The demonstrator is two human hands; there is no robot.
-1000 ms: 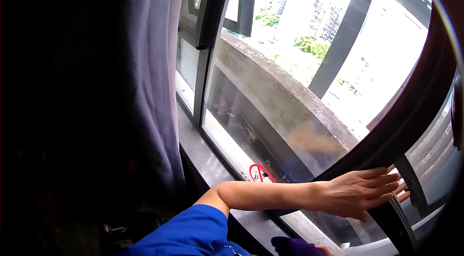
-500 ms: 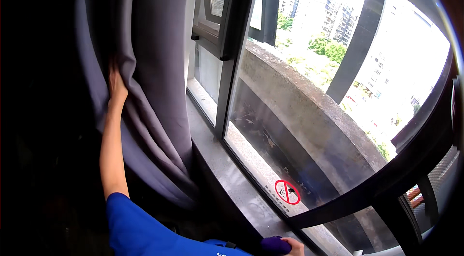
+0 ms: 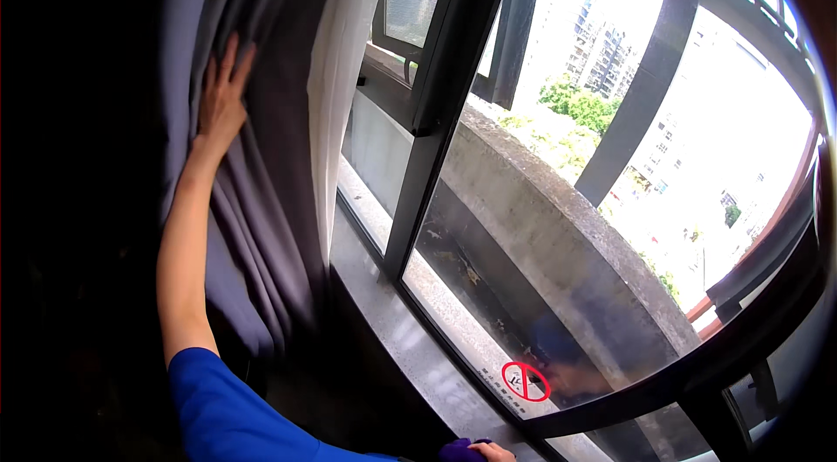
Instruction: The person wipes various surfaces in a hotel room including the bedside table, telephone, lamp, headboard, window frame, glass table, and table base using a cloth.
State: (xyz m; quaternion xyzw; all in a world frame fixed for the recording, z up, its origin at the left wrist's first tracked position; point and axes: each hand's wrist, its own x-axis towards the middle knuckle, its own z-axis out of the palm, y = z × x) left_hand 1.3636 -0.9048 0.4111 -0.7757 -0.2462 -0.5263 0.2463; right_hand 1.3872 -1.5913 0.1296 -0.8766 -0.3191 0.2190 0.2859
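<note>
Overhead, left hand (image 3: 220,100) flat against grey curtain (image 3: 261,200), fingers spread.

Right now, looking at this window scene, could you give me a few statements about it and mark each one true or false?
1. The left hand lies flat against the grey curtain, fingers spread. True.
2. The curtain covers the whole window. False: it is bunched at the left side, and the glass is uncovered.
3. A round red sticker sits low on the glass. True.
4. The right hand is raised high on the window frame. False: it is at the bottom edge of the picture, by something purple.
5. The person wears a blue sleeve. True.
6. Outside it is dark. False: it is bright daylight, with trees and tall buildings.
</note>
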